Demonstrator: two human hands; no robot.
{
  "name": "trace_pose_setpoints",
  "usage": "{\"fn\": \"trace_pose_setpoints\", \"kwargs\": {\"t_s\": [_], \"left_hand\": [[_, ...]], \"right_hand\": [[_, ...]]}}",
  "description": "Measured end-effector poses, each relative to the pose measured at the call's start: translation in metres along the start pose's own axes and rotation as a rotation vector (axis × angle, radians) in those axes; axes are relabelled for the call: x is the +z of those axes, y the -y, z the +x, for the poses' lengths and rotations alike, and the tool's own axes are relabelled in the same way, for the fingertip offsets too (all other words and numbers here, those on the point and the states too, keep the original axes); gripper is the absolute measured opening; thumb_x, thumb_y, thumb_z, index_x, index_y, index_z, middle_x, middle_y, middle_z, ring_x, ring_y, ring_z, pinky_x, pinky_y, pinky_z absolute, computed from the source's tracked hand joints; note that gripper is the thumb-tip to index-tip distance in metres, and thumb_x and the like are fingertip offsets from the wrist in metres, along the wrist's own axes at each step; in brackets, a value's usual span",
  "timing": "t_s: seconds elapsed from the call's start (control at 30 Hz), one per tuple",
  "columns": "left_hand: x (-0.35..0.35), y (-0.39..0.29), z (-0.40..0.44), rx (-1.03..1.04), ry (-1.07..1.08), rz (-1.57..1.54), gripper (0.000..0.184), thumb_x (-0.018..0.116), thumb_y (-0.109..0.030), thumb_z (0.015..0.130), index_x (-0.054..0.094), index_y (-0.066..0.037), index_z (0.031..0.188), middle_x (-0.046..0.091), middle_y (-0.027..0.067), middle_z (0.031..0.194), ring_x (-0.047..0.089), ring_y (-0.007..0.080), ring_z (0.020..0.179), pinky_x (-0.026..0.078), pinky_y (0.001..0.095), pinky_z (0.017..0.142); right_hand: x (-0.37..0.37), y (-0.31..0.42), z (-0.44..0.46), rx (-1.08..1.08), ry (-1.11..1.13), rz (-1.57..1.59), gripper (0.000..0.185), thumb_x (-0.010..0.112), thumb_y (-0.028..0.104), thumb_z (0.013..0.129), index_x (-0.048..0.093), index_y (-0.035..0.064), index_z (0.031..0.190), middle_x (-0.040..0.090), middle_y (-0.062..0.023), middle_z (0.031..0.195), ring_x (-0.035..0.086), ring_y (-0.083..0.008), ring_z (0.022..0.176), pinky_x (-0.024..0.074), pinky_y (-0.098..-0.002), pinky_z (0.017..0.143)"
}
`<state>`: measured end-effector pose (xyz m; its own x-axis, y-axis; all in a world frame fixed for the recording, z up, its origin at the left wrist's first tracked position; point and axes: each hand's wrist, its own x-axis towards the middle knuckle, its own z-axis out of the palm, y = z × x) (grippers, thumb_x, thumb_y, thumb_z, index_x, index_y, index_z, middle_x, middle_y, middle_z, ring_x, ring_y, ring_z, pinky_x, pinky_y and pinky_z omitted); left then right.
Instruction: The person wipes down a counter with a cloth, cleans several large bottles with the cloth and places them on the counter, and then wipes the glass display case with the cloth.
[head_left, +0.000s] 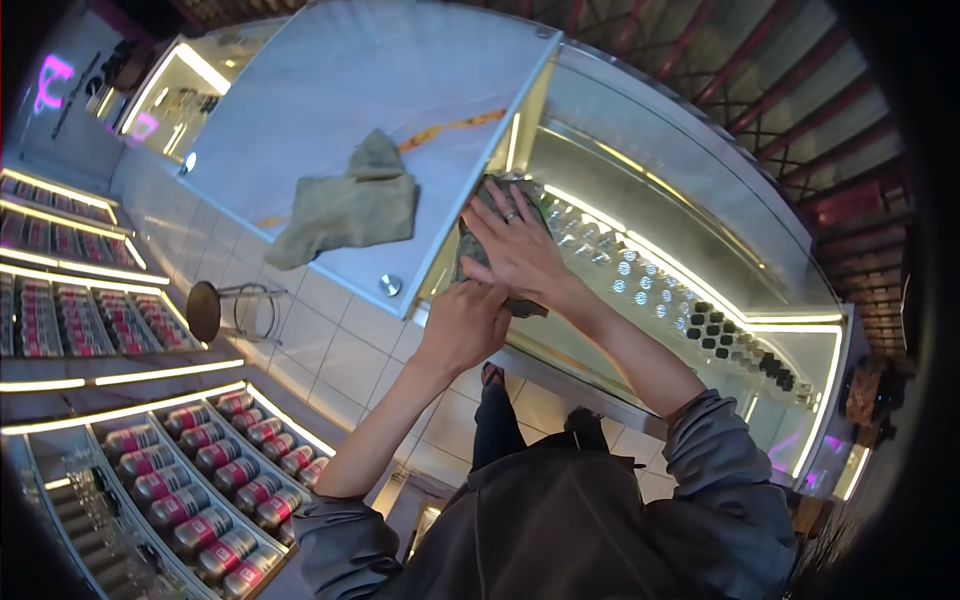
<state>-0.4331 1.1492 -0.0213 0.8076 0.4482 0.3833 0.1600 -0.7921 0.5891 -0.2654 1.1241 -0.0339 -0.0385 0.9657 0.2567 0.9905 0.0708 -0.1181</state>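
A dark grey cloth (527,190) lies along the end of a glass display case, beside the white marble-look counter top. My right hand (520,250) rests flat on this cloth with its fingers spread, and a ring shows on one finger. Just below it, my left hand (465,325) is closed, its curled fingers at the cloth's lower edge and touching or nearly touching the right hand. The fingertips of the left hand are partly hidden. On the counter top (330,90) a grey-green cloth (355,205) lies crumpled, one corner hanging past the edge.
Inside the glass display case (690,200) stand small clear bottles and dark caps (712,330) under light strips. Lit shelves of pink-labelled bottles (190,500) line the left. A round stool (205,310) stands on the tiled floor. A metal lattice gate (760,80) rises behind the case.
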Motion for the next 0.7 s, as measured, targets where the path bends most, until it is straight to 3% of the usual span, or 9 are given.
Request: {"fn": "trace_pose_setpoints", "kwargs": {"t_s": [0.1, 0.27, 0.4, 0.47, 0.5, 0.57, 0.7], "left_hand": [[-0.009, 0.002, -0.012, -0.04, -0.041, 0.004, 0.002, 0.06, -0.006, 0.076, 0.06, -0.005, 0.078, 0.061, 0.0128, 0.068, 0.057, 0.0323, 0.064, 0.046, 0.0383, 0.062], [-0.022, -0.003, -0.021, -0.044, 0.003, 0.018, 0.001, 0.06, -0.004, 0.078, 0.059, -0.004, 0.079, 0.059, 0.0123, 0.069, 0.053, 0.0302, 0.064, 0.044, 0.0367, 0.061], [-0.046, -0.022, -0.028, -0.341, 0.056, 0.032, 0.006, 0.065, -0.007, 0.079, 0.063, -0.004, 0.084, 0.062, 0.0125, 0.075, 0.057, 0.0309, 0.069, 0.046, 0.0397, 0.064], [-0.029, -0.023, -0.018, -0.263, -0.145, -0.074, 0.017, 0.064, -0.006, 0.082, 0.063, -0.001, 0.099, 0.064, 0.0151, 0.092, 0.059, 0.0321, 0.082, 0.047, 0.0401, 0.073], [-0.019, -0.024, -0.007, -0.251, -0.14, -0.079, 0.017, 0.064, -0.006, 0.082, 0.063, -0.001, 0.099, 0.064, 0.0151, 0.092, 0.059, 0.0321, 0.082, 0.047, 0.0401, 0.073], [-0.003, -0.025, 0.013, -0.157, -0.24, -0.05, 0.042, 0.06, -0.003, 0.085, 0.054, 0.006, 0.125, 0.058, 0.0225, 0.124, 0.057, 0.0386, 0.11, 0.047, 0.0421, 0.093], [0.023, 0.004, 0.006, -0.122, -0.195, 0.044, 0.055, 0.055, -0.003, 0.088, 0.039, 0.008, 0.14, 0.047, 0.0261, 0.141, 0.047, 0.0418, 0.127, 0.039, 0.0431, 0.106]], "right_hand": [[0.005, 0.011, 0.009, -0.024, 0.049, -0.002, 0.069, 0.051, 0.047, 0.094, 0.044, -0.0027, 0.142, 0.042, -0.0148, 0.152, 0.025, -0.0394, 0.148, 0.0142, -0.0538, 0.123], [0.0, 0.009, 0.006, 0.006, -0.042, 0.049, 0.057, 0.053, 0.037, 0.095, 0.048, 0.0006, 0.139, 0.048, -0.015, 0.145, 0.032, -0.0403, 0.144, 0.0181, -0.054, 0.121], [-0.014, -0.004, 0.004, 0.15, -0.132, 0.579, 0.04, 0.058, 0.027, 0.094, 0.057, 0.0056, 0.127, 0.055, -0.0128, 0.13, 0.049, -0.0385, 0.127, 0.029, -0.0517, 0.113], [-0.016, -0.005, 0.008, 0.123, -0.147, 0.429, 0.037, 0.059, 0.027, 0.094, 0.059, 0.0063, 0.124, 0.056, -0.0127, 0.125, 0.051, -0.0374, 0.121, 0.0316, -0.0505, 0.109], [-0.016, -0.005, 0.011, 0.097, -0.154, 0.281, 0.033, 0.061, 0.026, 0.093, 0.06, 0.007, 0.12, 0.056, -0.0126, 0.121, 0.054, -0.0363, 0.115, 0.0342, -0.0494, 0.106], [-0.014, -0.004, 0.011, 0.056, -0.159, -0.013, 0.027, 0.063, 0.025, 0.092, 0.062, 0.0085, 0.113, 0.056, -0.0123, 0.112, 0.058, -0.034, 0.103, 0.0395, -0.047, 0.099], [-0.002, -0.013, 0.01, 0.019, -0.161, -0.049, 0.028, 0.064, 0.03, 0.09, 0.062, 0.0081, 0.107, 0.054, -0.0127, 0.105, 0.058, -0.0319, 0.098, 0.0423, -0.0433, 0.092]]}}
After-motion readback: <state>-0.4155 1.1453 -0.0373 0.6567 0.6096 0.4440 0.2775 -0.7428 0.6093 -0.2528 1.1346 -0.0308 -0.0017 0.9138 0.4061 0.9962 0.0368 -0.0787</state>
